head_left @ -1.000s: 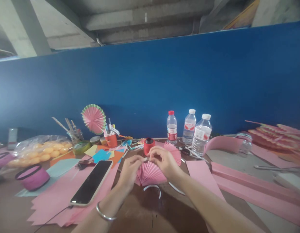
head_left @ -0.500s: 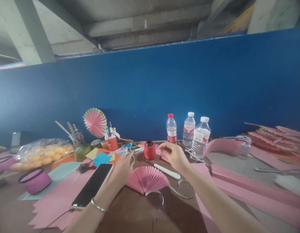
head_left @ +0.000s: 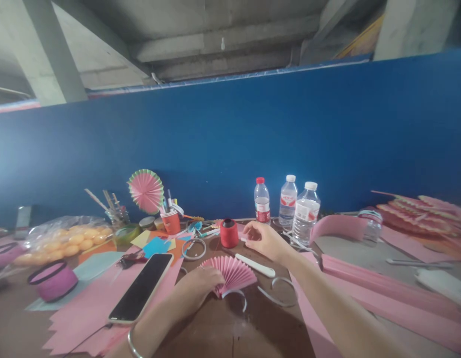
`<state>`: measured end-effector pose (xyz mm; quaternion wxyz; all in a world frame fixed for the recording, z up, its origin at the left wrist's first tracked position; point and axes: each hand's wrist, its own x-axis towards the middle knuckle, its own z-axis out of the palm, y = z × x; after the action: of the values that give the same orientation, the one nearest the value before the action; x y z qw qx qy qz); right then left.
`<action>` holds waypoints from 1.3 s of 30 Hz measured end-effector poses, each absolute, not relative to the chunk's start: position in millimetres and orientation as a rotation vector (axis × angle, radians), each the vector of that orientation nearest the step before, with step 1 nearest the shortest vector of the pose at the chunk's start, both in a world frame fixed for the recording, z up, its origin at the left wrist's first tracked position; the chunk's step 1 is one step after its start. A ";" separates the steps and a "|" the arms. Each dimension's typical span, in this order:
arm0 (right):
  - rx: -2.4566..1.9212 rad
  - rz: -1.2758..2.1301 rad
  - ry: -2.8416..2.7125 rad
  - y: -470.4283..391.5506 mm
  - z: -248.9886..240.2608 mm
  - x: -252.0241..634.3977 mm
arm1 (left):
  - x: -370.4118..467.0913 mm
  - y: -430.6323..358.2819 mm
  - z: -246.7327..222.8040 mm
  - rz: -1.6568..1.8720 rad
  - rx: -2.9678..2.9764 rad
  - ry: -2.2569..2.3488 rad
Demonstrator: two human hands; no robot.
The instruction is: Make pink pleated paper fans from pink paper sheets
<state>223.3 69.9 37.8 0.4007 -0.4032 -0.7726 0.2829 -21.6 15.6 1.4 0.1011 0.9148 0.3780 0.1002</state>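
Pleated pink fan [head_left: 238, 272] under the left hand's [head_left: 206, 279] fingers — hold unclear; right hand [head_left: 263, 240] pinches a small pale piece [head_left: 245, 239], right of the red spool [head_left: 229, 233]. Far left, red cup [head_left: 171, 223] — pens inside.

The folded fan [head_left: 236, 272] is pink, the cup [head_left: 171, 222] apparently orange-red, the wall [head_left: 230, 144] deep blue.

Three capped bottles [head_left: 262, 205], two purple bands [head_left: 56, 283] — one phone [head_left: 141, 288], one half-round pink fan [head_left: 236, 272]

L hand [head_left: 206, 280] on pink fan [head_left: 236, 273], phone [head_left: 141, 288] nearby.
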 end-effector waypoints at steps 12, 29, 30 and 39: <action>-1.206 0.467 -2.335 36.6 3.8 186.1 | -22.2 14.6 -9.9 0.320 2.794 1.194; -1.624 0.313 -2.424 55.6 27.5 255.3 | -26.8 16.1 -19.0 0.331 3.015 1.123; -1.656 0.293 -2.384 59.1 26.6 257.5 | -26.4 15.7 -19.2 0.342 3.039 1.099; -1.151 0.685 -2.341 62.0 29.3 232.9 | -33.3 10.0 -26.5 0.732 2.993 1.098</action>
<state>232.9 62.0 29.3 0.2202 -0.4163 -0.8466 0.2478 -33.3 10.0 -26.5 -0.0649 0.9131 0.3351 0.2232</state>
